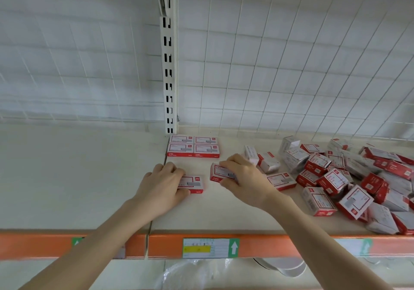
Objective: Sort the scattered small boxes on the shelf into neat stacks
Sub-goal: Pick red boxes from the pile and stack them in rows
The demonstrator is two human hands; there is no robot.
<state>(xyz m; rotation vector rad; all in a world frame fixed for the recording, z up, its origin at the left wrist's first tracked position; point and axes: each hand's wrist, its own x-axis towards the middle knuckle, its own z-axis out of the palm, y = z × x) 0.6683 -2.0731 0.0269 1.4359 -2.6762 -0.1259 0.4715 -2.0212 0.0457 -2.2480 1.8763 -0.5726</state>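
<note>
Gripping a flat box (193, 184) that lies on the shelf (78, 177), the left hand (164, 181) sits straight in front of the slotted upright (168, 77). Its fingers (173, 168) curl over the box's left end and the thumb presses the near edge, leaving the right half of the red-and-white lid in sight. To the right of the upright and also out in front of it, the right hand (244, 175) pinches a tilted box (220, 173), fingers along the far edge and thumb at the near one. Whether that box touches the shelf cannot be told.

At the foot of the upright, just to its right, a block of four boxes (193, 148) lies flat, two by two, edges touching and labels all facing the same way. Far to the right of the upright a heap of boxes (336, 173) sprawls across the shelf, some flat, some on edge, some leaning on one another. Every carton is the same red-and-white kind, and what is inside them is hidden.

Either side of the upright runs a white wire grid (291, 65). Below the upright, along the shelf's front, an orange rail (268, 245) carries a price label (210, 247).
</note>
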